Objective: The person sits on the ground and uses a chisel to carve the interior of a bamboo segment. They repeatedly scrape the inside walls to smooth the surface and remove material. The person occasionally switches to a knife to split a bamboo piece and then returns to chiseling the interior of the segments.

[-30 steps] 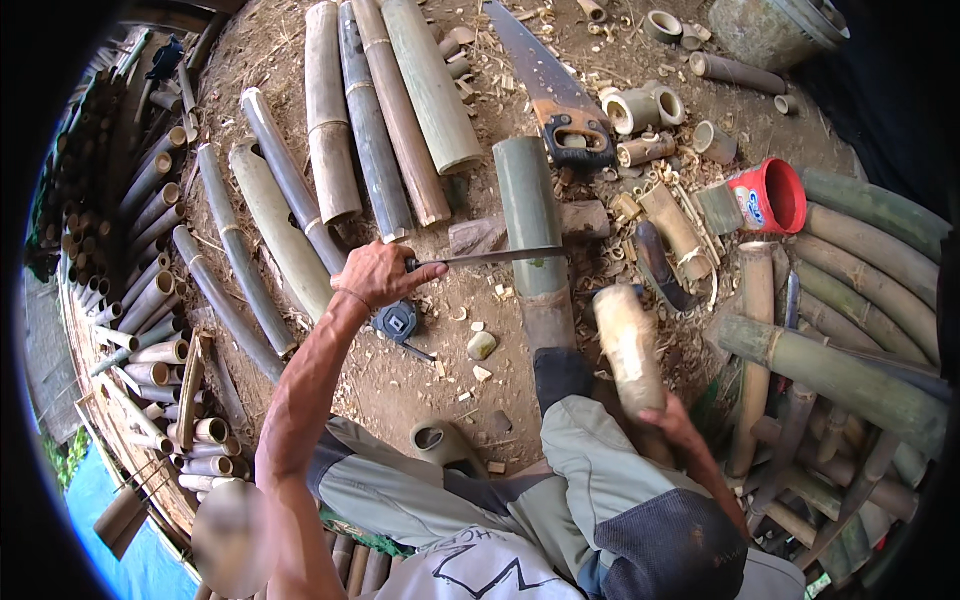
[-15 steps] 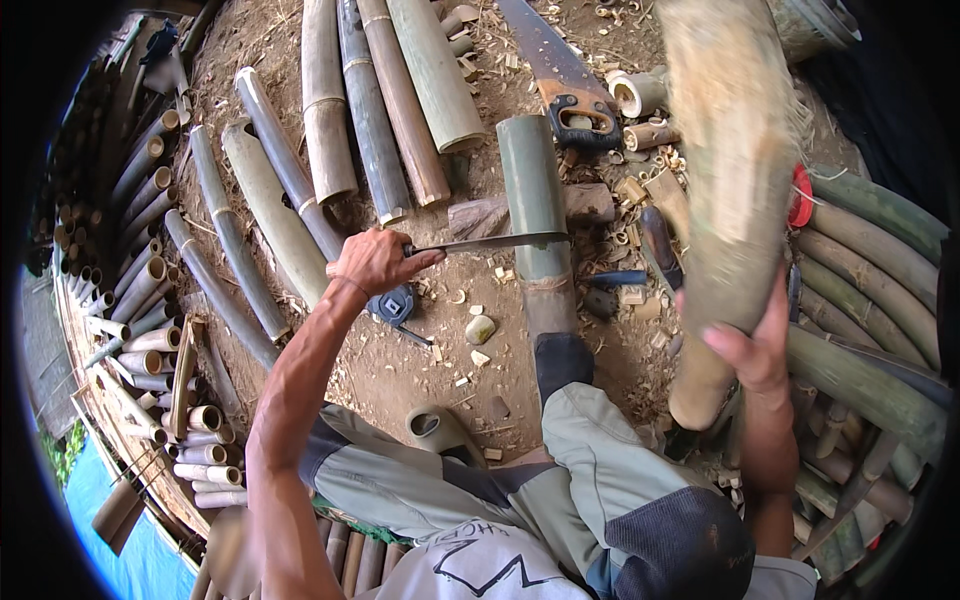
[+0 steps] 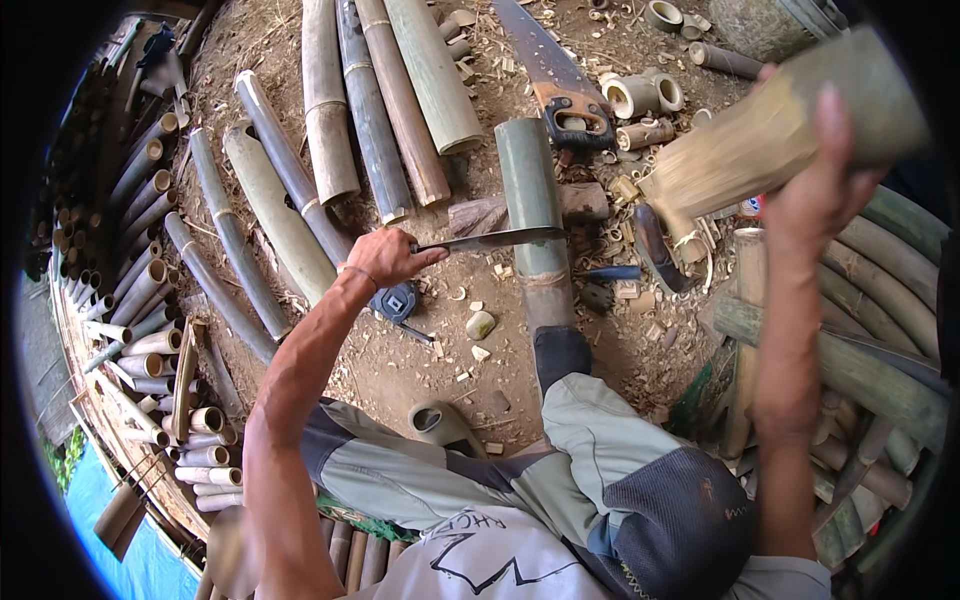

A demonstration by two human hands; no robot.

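My left hand (image 3: 385,258) is closed on the handle of a long knife (image 3: 490,241). The knife's blade lies crosswise on a thick green bamboo length (image 3: 533,185), its tip just past the right side. That bamboo rests over a short wooden block (image 3: 585,203), and my leg covers its near end. Raised at the right, my right hand (image 3: 825,165) grips a thick wooden club (image 3: 745,150). The club has pale, worn wood and is held well apart from the knife; motion partly blurs it.
Several bamboo poles (image 3: 325,110) lie at the far left. A handsaw (image 3: 555,75) lies beyond the block. Near my left hand is a tape measure (image 3: 397,300). A second dark-handled knife (image 3: 660,250) sits among shavings, right of the bamboo. More bamboo (image 3: 880,390) is piled at right.
The club has swung from nearly upright to a slant, as my right hand moved up and outward to the right. My left hand and the knife have barely moved.
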